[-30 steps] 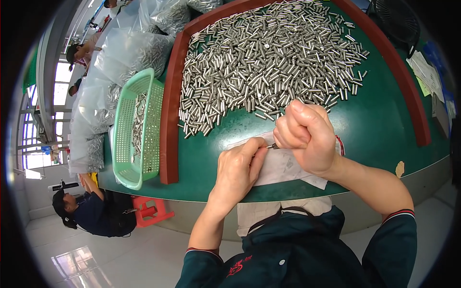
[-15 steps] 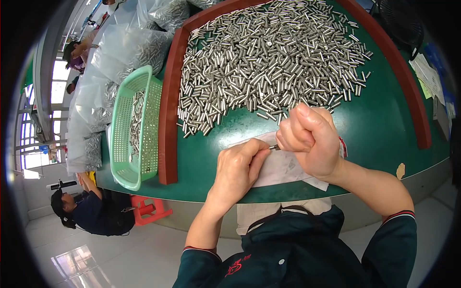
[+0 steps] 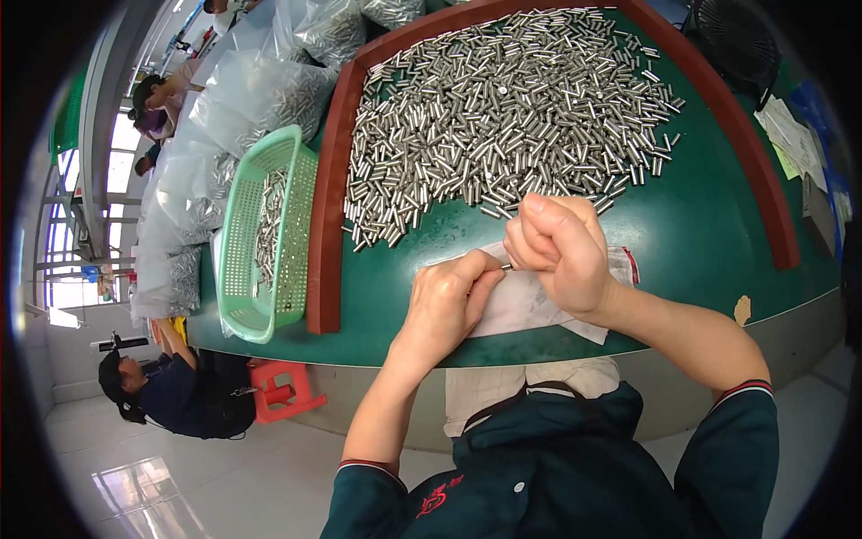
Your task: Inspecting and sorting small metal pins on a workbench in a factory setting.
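My left hand (image 3: 443, 301) pinches a small metal pin (image 3: 506, 267) between thumb and fingertips, and the pin's end pokes out toward my other hand. Right beside that end, my right hand (image 3: 567, 256) is closed like a fist with the thumb on top. Whatever its curled fingers hold is hidden. Both hands are above a pale cloth (image 3: 525, 310) with a red edge, spread on the green tabletop (image 3: 691, 234). Beyond them lies a broad heap of short, shiny metal pins (image 3: 503, 108).
Dark red rails (image 3: 328, 242) border the heap. Left of them stands a light green plastic basket (image 3: 235, 256) with pins inside. Clear bags of pins (image 3: 260, 99) line the far left, near a seated person (image 3: 171, 386) and a red stool (image 3: 283, 391). A black fan (image 3: 736, 45) is far right.
The whole view has shifted slightly. Both hands keep nearly the same pose at the pin, with my right hand still closed beside it.
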`<state>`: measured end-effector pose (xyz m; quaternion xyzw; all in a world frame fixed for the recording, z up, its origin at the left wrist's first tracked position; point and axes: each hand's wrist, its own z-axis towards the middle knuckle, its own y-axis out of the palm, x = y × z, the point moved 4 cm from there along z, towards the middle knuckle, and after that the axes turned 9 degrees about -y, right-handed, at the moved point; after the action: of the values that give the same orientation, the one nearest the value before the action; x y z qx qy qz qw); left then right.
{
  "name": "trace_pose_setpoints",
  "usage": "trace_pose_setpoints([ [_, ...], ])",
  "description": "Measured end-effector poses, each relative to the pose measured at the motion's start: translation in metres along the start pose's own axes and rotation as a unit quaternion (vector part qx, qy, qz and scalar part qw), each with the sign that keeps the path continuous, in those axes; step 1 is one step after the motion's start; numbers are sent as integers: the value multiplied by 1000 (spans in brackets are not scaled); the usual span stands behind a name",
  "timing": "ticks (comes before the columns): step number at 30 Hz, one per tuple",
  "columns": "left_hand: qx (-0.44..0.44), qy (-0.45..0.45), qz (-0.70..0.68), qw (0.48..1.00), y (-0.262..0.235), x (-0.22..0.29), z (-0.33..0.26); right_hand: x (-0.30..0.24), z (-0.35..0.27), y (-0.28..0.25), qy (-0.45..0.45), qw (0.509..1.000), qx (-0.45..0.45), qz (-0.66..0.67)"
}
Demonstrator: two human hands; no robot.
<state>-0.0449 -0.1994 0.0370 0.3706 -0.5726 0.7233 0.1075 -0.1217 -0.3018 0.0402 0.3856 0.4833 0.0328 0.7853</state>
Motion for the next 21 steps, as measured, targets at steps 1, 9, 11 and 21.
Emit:
trace_pose_setpoints([
  [1,1,5,3,1000,0,1,1,-4,1,-2,-5,1000,-3,3],
  [9,15,-105,-171,980,-7,-6,-1,-10,1,-9,-27,999,-4,-41],
  [11,-82,-216,-555,799,0,-22,-1,-9,-1,-10,-21,999,-9,-38],
  [21,-108,-222,-729,639,3,-29,6,-11,3,-8,-5,1000,5,-6],
])
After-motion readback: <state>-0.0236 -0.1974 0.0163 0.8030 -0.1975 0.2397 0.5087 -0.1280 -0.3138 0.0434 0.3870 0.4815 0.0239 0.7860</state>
